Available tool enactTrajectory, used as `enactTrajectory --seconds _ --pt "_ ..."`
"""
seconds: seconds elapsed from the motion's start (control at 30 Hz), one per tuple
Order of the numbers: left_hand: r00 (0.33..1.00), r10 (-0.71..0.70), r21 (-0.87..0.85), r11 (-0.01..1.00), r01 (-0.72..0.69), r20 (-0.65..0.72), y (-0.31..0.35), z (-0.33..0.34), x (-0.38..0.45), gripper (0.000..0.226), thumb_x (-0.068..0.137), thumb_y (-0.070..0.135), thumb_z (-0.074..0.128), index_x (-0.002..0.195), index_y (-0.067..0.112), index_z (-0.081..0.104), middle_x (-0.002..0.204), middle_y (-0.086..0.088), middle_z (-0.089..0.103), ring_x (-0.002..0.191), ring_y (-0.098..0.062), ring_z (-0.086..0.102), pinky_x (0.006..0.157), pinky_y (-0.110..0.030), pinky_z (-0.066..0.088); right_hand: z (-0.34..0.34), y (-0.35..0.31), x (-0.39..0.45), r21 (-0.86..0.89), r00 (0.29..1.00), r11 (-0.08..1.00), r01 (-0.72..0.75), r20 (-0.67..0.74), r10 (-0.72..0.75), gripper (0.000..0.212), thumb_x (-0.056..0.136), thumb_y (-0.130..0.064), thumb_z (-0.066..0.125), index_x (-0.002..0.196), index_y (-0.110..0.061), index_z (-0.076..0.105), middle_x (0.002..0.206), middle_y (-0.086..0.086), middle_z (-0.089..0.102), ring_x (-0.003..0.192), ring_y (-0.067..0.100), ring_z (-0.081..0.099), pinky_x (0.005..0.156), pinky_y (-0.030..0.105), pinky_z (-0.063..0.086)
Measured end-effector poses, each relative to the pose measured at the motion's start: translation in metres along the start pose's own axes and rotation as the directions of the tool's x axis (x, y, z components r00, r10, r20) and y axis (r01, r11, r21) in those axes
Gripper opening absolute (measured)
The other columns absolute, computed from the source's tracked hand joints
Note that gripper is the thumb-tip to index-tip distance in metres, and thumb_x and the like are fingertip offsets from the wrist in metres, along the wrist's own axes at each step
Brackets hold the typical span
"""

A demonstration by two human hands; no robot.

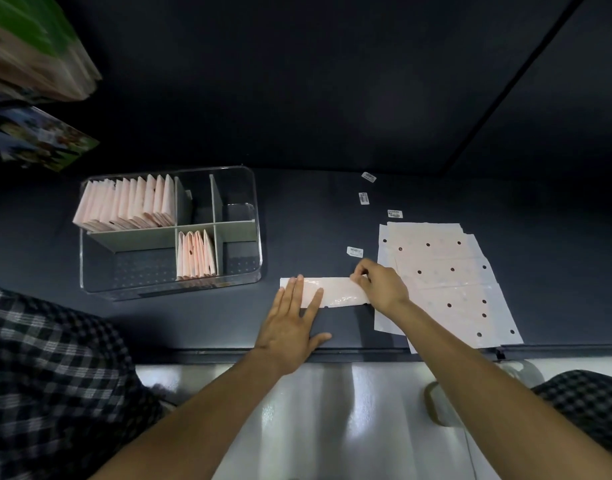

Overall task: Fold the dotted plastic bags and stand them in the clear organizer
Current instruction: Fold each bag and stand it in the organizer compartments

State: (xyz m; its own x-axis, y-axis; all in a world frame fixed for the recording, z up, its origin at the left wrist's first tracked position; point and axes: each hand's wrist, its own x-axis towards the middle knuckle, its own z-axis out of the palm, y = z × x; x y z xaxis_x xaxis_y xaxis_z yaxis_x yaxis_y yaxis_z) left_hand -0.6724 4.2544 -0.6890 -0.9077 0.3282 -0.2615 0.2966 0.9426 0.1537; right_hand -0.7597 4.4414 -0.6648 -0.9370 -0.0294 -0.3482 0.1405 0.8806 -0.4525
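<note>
- Nearest the person, the left hand [290, 320] lies flat with straight fingers pressing the left end of a folded bag strip [332, 292] down on the dark table [193, 327]; its grip is released, only pressing.
- The strip's long axis runs left to right across the table, directly in front of the person, so both hands sit at opposite ends of it.
- The right hand [379, 284] is at the strip's right end, its fingers curled and pinching the plastic edge there; this grip looks the one to carry that end over toward the left hand, if the next fold is end to end.
- Just right of the strip, touching or nearly so, lies the stack of unfolded dotted bags [446, 282], under the right wrist.
- Farther left stands the clear organizer [252, 202], with folded bags [124, 202] upright in its rear-left compartment and a few more in a front-middle one.
- Beyond the strip, small labels [363, 198] lie scattered.
</note>
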Motion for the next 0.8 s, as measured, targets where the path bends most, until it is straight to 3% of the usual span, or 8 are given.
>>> enactTrajectory --seconds 0.1,0.2,0.27,0.33,0.4,0.47,0.67,0.8 --pt "0.999 0.025 0.058 0.998 -0.026 0.021 -0.007 0.002 -0.001 0.075 0.092 0.067 0.016 0.148 0.029 -0.017 0.151 -0.023 -0.027 0.141 -0.035 -0.026 0.117 -0.043 -0.013 0.002 -0.006 -0.006 -0.133 0.994 0.991 -0.028 -0.108 0.014 0.019 0.096 -0.033 0.047 0.100 -0.016 0.053 0.096 0.007 0.066 0.087 0.027 0.059 0.066 0.030 0.041" --pt "0.999 0.032 0.077 0.996 -0.034 0.027 -0.008 0.002 -0.001 0.074 0.091 0.067 0.014 0.146 0.031 -0.020 0.150 -0.024 -0.028 0.140 -0.036 -0.027 0.118 -0.045 -0.011 0.011 -0.012 -0.024 -0.264 0.891 0.954 0.143 -0.386 -0.241 0.018 0.094 -0.019 0.052 0.107 -0.008 0.057 0.107 0.011 0.058 0.099 0.030 0.055 0.076 0.036 0.046" --pt "0.999 0.035 0.074 0.997 -0.037 0.029 -0.007 0.002 -0.001 0.074 0.091 0.067 0.014 0.147 0.031 -0.019 0.150 -0.025 -0.029 0.140 -0.036 -0.027 0.117 -0.044 -0.012 0.023 -0.017 -0.036 -0.171 0.863 0.919 0.355 -0.318 -0.393 0.025 0.092 -0.006 0.050 0.116 -0.006 0.056 0.124 0.012 0.053 0.113 0.028 0.052 0.091 0.034 0.044" --pt "0.999 0.037 0.070 0.997 -0.039 0.034 -0.007 0.001 -0.001 0.074 0.092 0.066 0.015 0.149 0.028 -0.014 0.149 -0.025 -0.029 0.139 -0.037 -0.028 0.117 -0.044 -0.014 0.038 -0.023 -0.047 -0.085 0.871 0.876 0.474 -0.102 -0.481 0.041 0.093 -0.002 0.044 0.134 -0.010 0.046 0.144 0.007 0.041 0.132 0.018 0.039 0.107 0.025 0.032" --pt "0.999 0.035 0.068 0.997 -0.038 0.038 -0.007 0.001 -0.001 0.075 0.093 0.065 0.016 0.151 0.022 -0.007 0.148 -0.023 -0.031 0.138 -0.036 -0.030 0.116 -0.043 -0.016 0.051 -0.026 -0.053 -0.011 0.869 0.869 0.495 0.031 -0.495 0.051 0.096 -0.002 0.039 0.145 -0.015 0.031 0.154 0.001 0.027 0.141 0.010 0.024 0.111 0.012 0.016" --pt "0.999 0.033 0.066 0.997 -0.035 0.040 -0.007 0.000 -0.001 0.075 0.093 0.065 0.015 0.149 0.022 -0.013 0.147 -0.022 -0.034 0.135 -0.035 -0.034 0.116 -0.042 -0.017 0.056 -0.025 -0.055 0.041 0.893 0.895 0.445 0.054 -0.446 0.053 0.099 -0.008 0.035 0.149 -0.016 0.020 0.156 0.000 0.020 0.143 0.008 0.018 0.108 0.007 0.007" --pt "0.999 0.022 0.068 0.997 -0.025 0.048 -0.007 0.000 -0.001 0.073 0.092 0.067 0.015 0.145 0.032 -0.022 0.149 -0.024 -0.030 0.139 -0.036 -0.029 0.117 -0.044 -0.014 0.032 0.011 -0.051 0.002 0.952 0.953 0.304 -0.035 -0.303 0.054 0.100 -0.019 0.039 0.149 -0.015 0.017 0.156 -0.002 0.020 0.143 0.013 0.020 0.112 0.020 0.016" --pt "0.999 0.044 0.048 0.998 -0.045 0.024 -0.008 0.000 -0.001 0.068 0.092 0.066 0.015 0.142 0.040 -0.023 0.150 -0.024 -0.029 0.139 -0.036 -0.029 0.116 -0.043 -0.015 0.016 0.033 -0.048 -0.170 0.910 0.899 0.403 -0.026 -0.413 0.046 0.096 -0.022 0.050 0.138 -0.008 0.037 0.155 -0.001 0.024 0.135 0.017 0.037 0.107 0.027 0.035"
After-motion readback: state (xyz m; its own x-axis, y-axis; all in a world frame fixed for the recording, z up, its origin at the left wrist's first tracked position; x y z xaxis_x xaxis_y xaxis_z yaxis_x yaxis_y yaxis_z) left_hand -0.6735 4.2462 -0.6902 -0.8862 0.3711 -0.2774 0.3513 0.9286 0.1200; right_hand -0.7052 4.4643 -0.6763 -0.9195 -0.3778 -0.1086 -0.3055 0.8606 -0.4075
